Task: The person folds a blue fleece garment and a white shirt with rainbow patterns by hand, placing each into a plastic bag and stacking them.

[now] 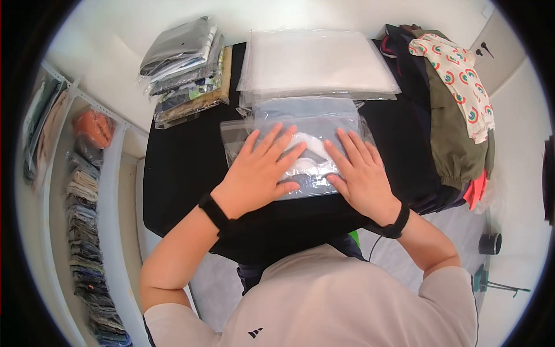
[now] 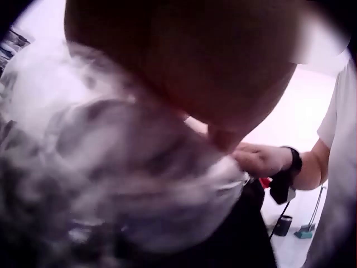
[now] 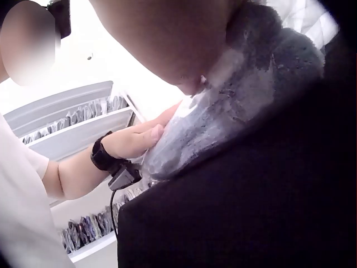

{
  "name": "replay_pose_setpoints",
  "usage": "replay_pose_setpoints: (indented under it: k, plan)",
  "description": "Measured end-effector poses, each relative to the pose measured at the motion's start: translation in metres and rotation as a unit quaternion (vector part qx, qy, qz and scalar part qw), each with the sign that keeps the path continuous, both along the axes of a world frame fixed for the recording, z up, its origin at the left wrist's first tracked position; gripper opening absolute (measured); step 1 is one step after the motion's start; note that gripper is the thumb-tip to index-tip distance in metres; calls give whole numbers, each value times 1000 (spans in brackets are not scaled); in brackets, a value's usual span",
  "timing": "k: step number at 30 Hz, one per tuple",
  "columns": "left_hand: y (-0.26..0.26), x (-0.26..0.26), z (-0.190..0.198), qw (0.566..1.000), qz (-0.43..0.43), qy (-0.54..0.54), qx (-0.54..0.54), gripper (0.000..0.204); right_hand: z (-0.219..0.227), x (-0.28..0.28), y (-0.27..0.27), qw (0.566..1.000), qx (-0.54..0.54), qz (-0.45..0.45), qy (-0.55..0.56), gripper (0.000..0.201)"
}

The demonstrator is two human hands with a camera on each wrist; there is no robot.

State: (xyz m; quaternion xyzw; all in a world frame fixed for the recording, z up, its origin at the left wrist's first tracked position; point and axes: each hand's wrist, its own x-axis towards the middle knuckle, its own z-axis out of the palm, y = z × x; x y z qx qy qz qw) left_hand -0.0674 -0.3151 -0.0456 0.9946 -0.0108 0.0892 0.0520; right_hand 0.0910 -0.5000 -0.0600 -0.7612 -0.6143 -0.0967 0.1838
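Note:
A folded light blue garment point(image 1: 306, 110) with a white and grey print lies inside a clear plastic bag point(image 1: 234, 134) on the black table point(image 1: 185, 173). My left hand point(image 1: 257, 168) rests on the left part of the bag, palm down with fingers spread and pointing away from me. On the right part lies my right hand point(image 1: 365, 179), its fingers also straight against the plastic. The print shows between the two hands. In the right wrist view the bagged garment point(image 3: 223, 117) bulges at the table's edge, with the left hand point(image 3: 134, 142) on its far side.
Behind the garment lies a stack of clear plastic bags point(image 1: 312, 63). Bagged clothes point(image 1: 185, 75) are piled at the back left, and loose clothes point(image 1: 457, 115) drape over the right side. A shelf point(image 1: 87, 191) with packed garments stands at left; a black bin point(image 1: 489, 243) is at right.

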Motion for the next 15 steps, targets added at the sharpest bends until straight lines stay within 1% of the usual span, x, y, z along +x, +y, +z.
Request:
replay_pose_setpoints:
  k: [2, 3, 5, 8, 15]
  plan:
    - [9, 3, -8, 999, 13, 21, -24, 68, -4, 5, 1, 999, -28, 6, -40, 52]
    - [11, 5, -11, 999, 14, 25, -26, 68, -6, 6, 3, 999, -30, 7, -36, 52]
    - [15, 8, -17, 995, 6, 63, -82, 69, -9, 9, 6, 997, -58, 11, 52, 50]
    - [21, 11, -19, 988, 2, 90, -123, 69, -8, 13, 10, 994, -80, 18, 69, 49]
    - [27, 14, -26, 980, -7, 109, -165, 70, -12, 21, 14, 989, -82, 39, 115, 47]
